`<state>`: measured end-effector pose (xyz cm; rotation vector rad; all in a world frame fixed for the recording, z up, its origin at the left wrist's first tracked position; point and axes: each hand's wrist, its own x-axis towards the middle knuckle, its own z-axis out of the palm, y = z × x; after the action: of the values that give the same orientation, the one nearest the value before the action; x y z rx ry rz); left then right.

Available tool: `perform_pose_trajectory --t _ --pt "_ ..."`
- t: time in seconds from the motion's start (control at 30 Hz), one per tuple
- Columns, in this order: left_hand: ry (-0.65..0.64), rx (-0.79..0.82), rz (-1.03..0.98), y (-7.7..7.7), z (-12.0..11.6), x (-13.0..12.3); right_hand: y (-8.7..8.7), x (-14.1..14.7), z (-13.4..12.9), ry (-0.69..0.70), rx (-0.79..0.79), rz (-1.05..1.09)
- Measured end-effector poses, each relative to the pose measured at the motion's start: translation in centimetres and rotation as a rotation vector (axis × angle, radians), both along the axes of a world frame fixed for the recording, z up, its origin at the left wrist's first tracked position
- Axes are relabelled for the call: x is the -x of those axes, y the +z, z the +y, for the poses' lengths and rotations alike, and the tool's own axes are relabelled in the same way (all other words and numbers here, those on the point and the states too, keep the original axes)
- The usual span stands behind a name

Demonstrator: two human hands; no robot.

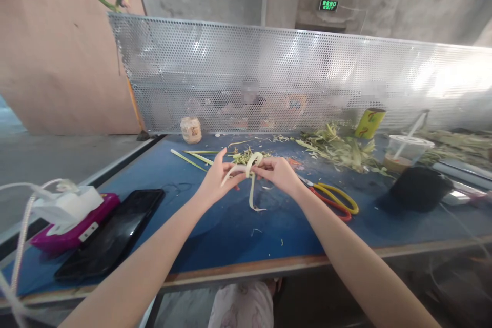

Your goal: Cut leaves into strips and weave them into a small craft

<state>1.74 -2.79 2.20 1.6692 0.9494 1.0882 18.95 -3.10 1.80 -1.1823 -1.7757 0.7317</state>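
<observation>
A pale green leaf strip (251, 192) is looped and crossed between my two hands, above the middle of the blue table (230, 241). My left hand (221, 177) pinches its left part, with one end sticking out over the fingers. From the right, my right hand (279, 171) closes its fingertips on the loop. One tail of the strip hangs down below the hands. Just behind lies a small heap of green trimmings (246, 155). Long cut stalks (188, 160) rest left of it.
Scissors with yellow and red handles (338, 199) lie by my right forearm. Leaf scraps (338, 148), a lidded cup (407, 151) and a black object (421, 188) are right. A phone (115, 230) and purple power strip (73, 228) are left. A perforated metal screen (230, 72) stands behind.
</observation>
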Motion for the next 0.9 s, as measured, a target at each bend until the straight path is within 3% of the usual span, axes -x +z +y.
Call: perform_pose_trajectory --t 0.13,0.3,0.57,0.73,0.9 --pt "-0.118 0.152 -0.048 -0.8 0.0 -0.6 0.1 0.3 0.0 0.08 0.041 0.132" --pt "-0.089 0.176 -0.15 -0.9 0.1 -0.8 0.3 0.4 0.0 0.072 0.034 0.094" --pt "-0.184 0.208 -0.075 -0.5 -0.8 -0.9 0.0 0.2 0.1 0.07 -0.036 0.021" --pt "-0.242 0.244 -0.087 -0.4 -1.3 -1.1 -0.3 0.3 0.1 0.133 0.031 0.175" --pt "-0.249 0.182 -0.067 -0.7 -0.8 -1.1 -0.1 0.4 0.0 0.144 0.09 0.326"
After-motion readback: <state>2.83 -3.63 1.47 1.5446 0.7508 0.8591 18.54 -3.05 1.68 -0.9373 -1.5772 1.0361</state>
